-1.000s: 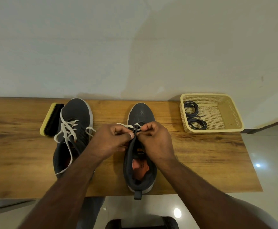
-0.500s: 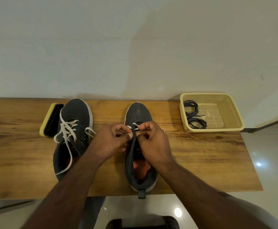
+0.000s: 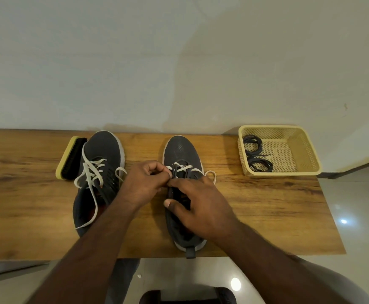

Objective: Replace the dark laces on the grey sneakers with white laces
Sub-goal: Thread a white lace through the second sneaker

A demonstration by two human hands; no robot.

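While my left hand pinches the white lace at the eyelets of the right sneaker, my right hand lies loose over the shoe's throat, fingers relaxed, thumb on the inner collar, gripping nothing that I can make out. This sneaker sits mid-counter, toe to the wall, with only the first rows crossed and a loop of lace spilling off its right side. Its partner, the left sneaker, lies just beside my left forearm, already threaded in white, ends trailing. Both dark laces are coiled in the basket.

Flat and limp, the lace should weigh next to nothing and will buckle if pushed, so I judge the stiff tip is where to hold it for each eyelet. Soft mesh uppers will give, so steadying the collar should keep the shoe from sliding.
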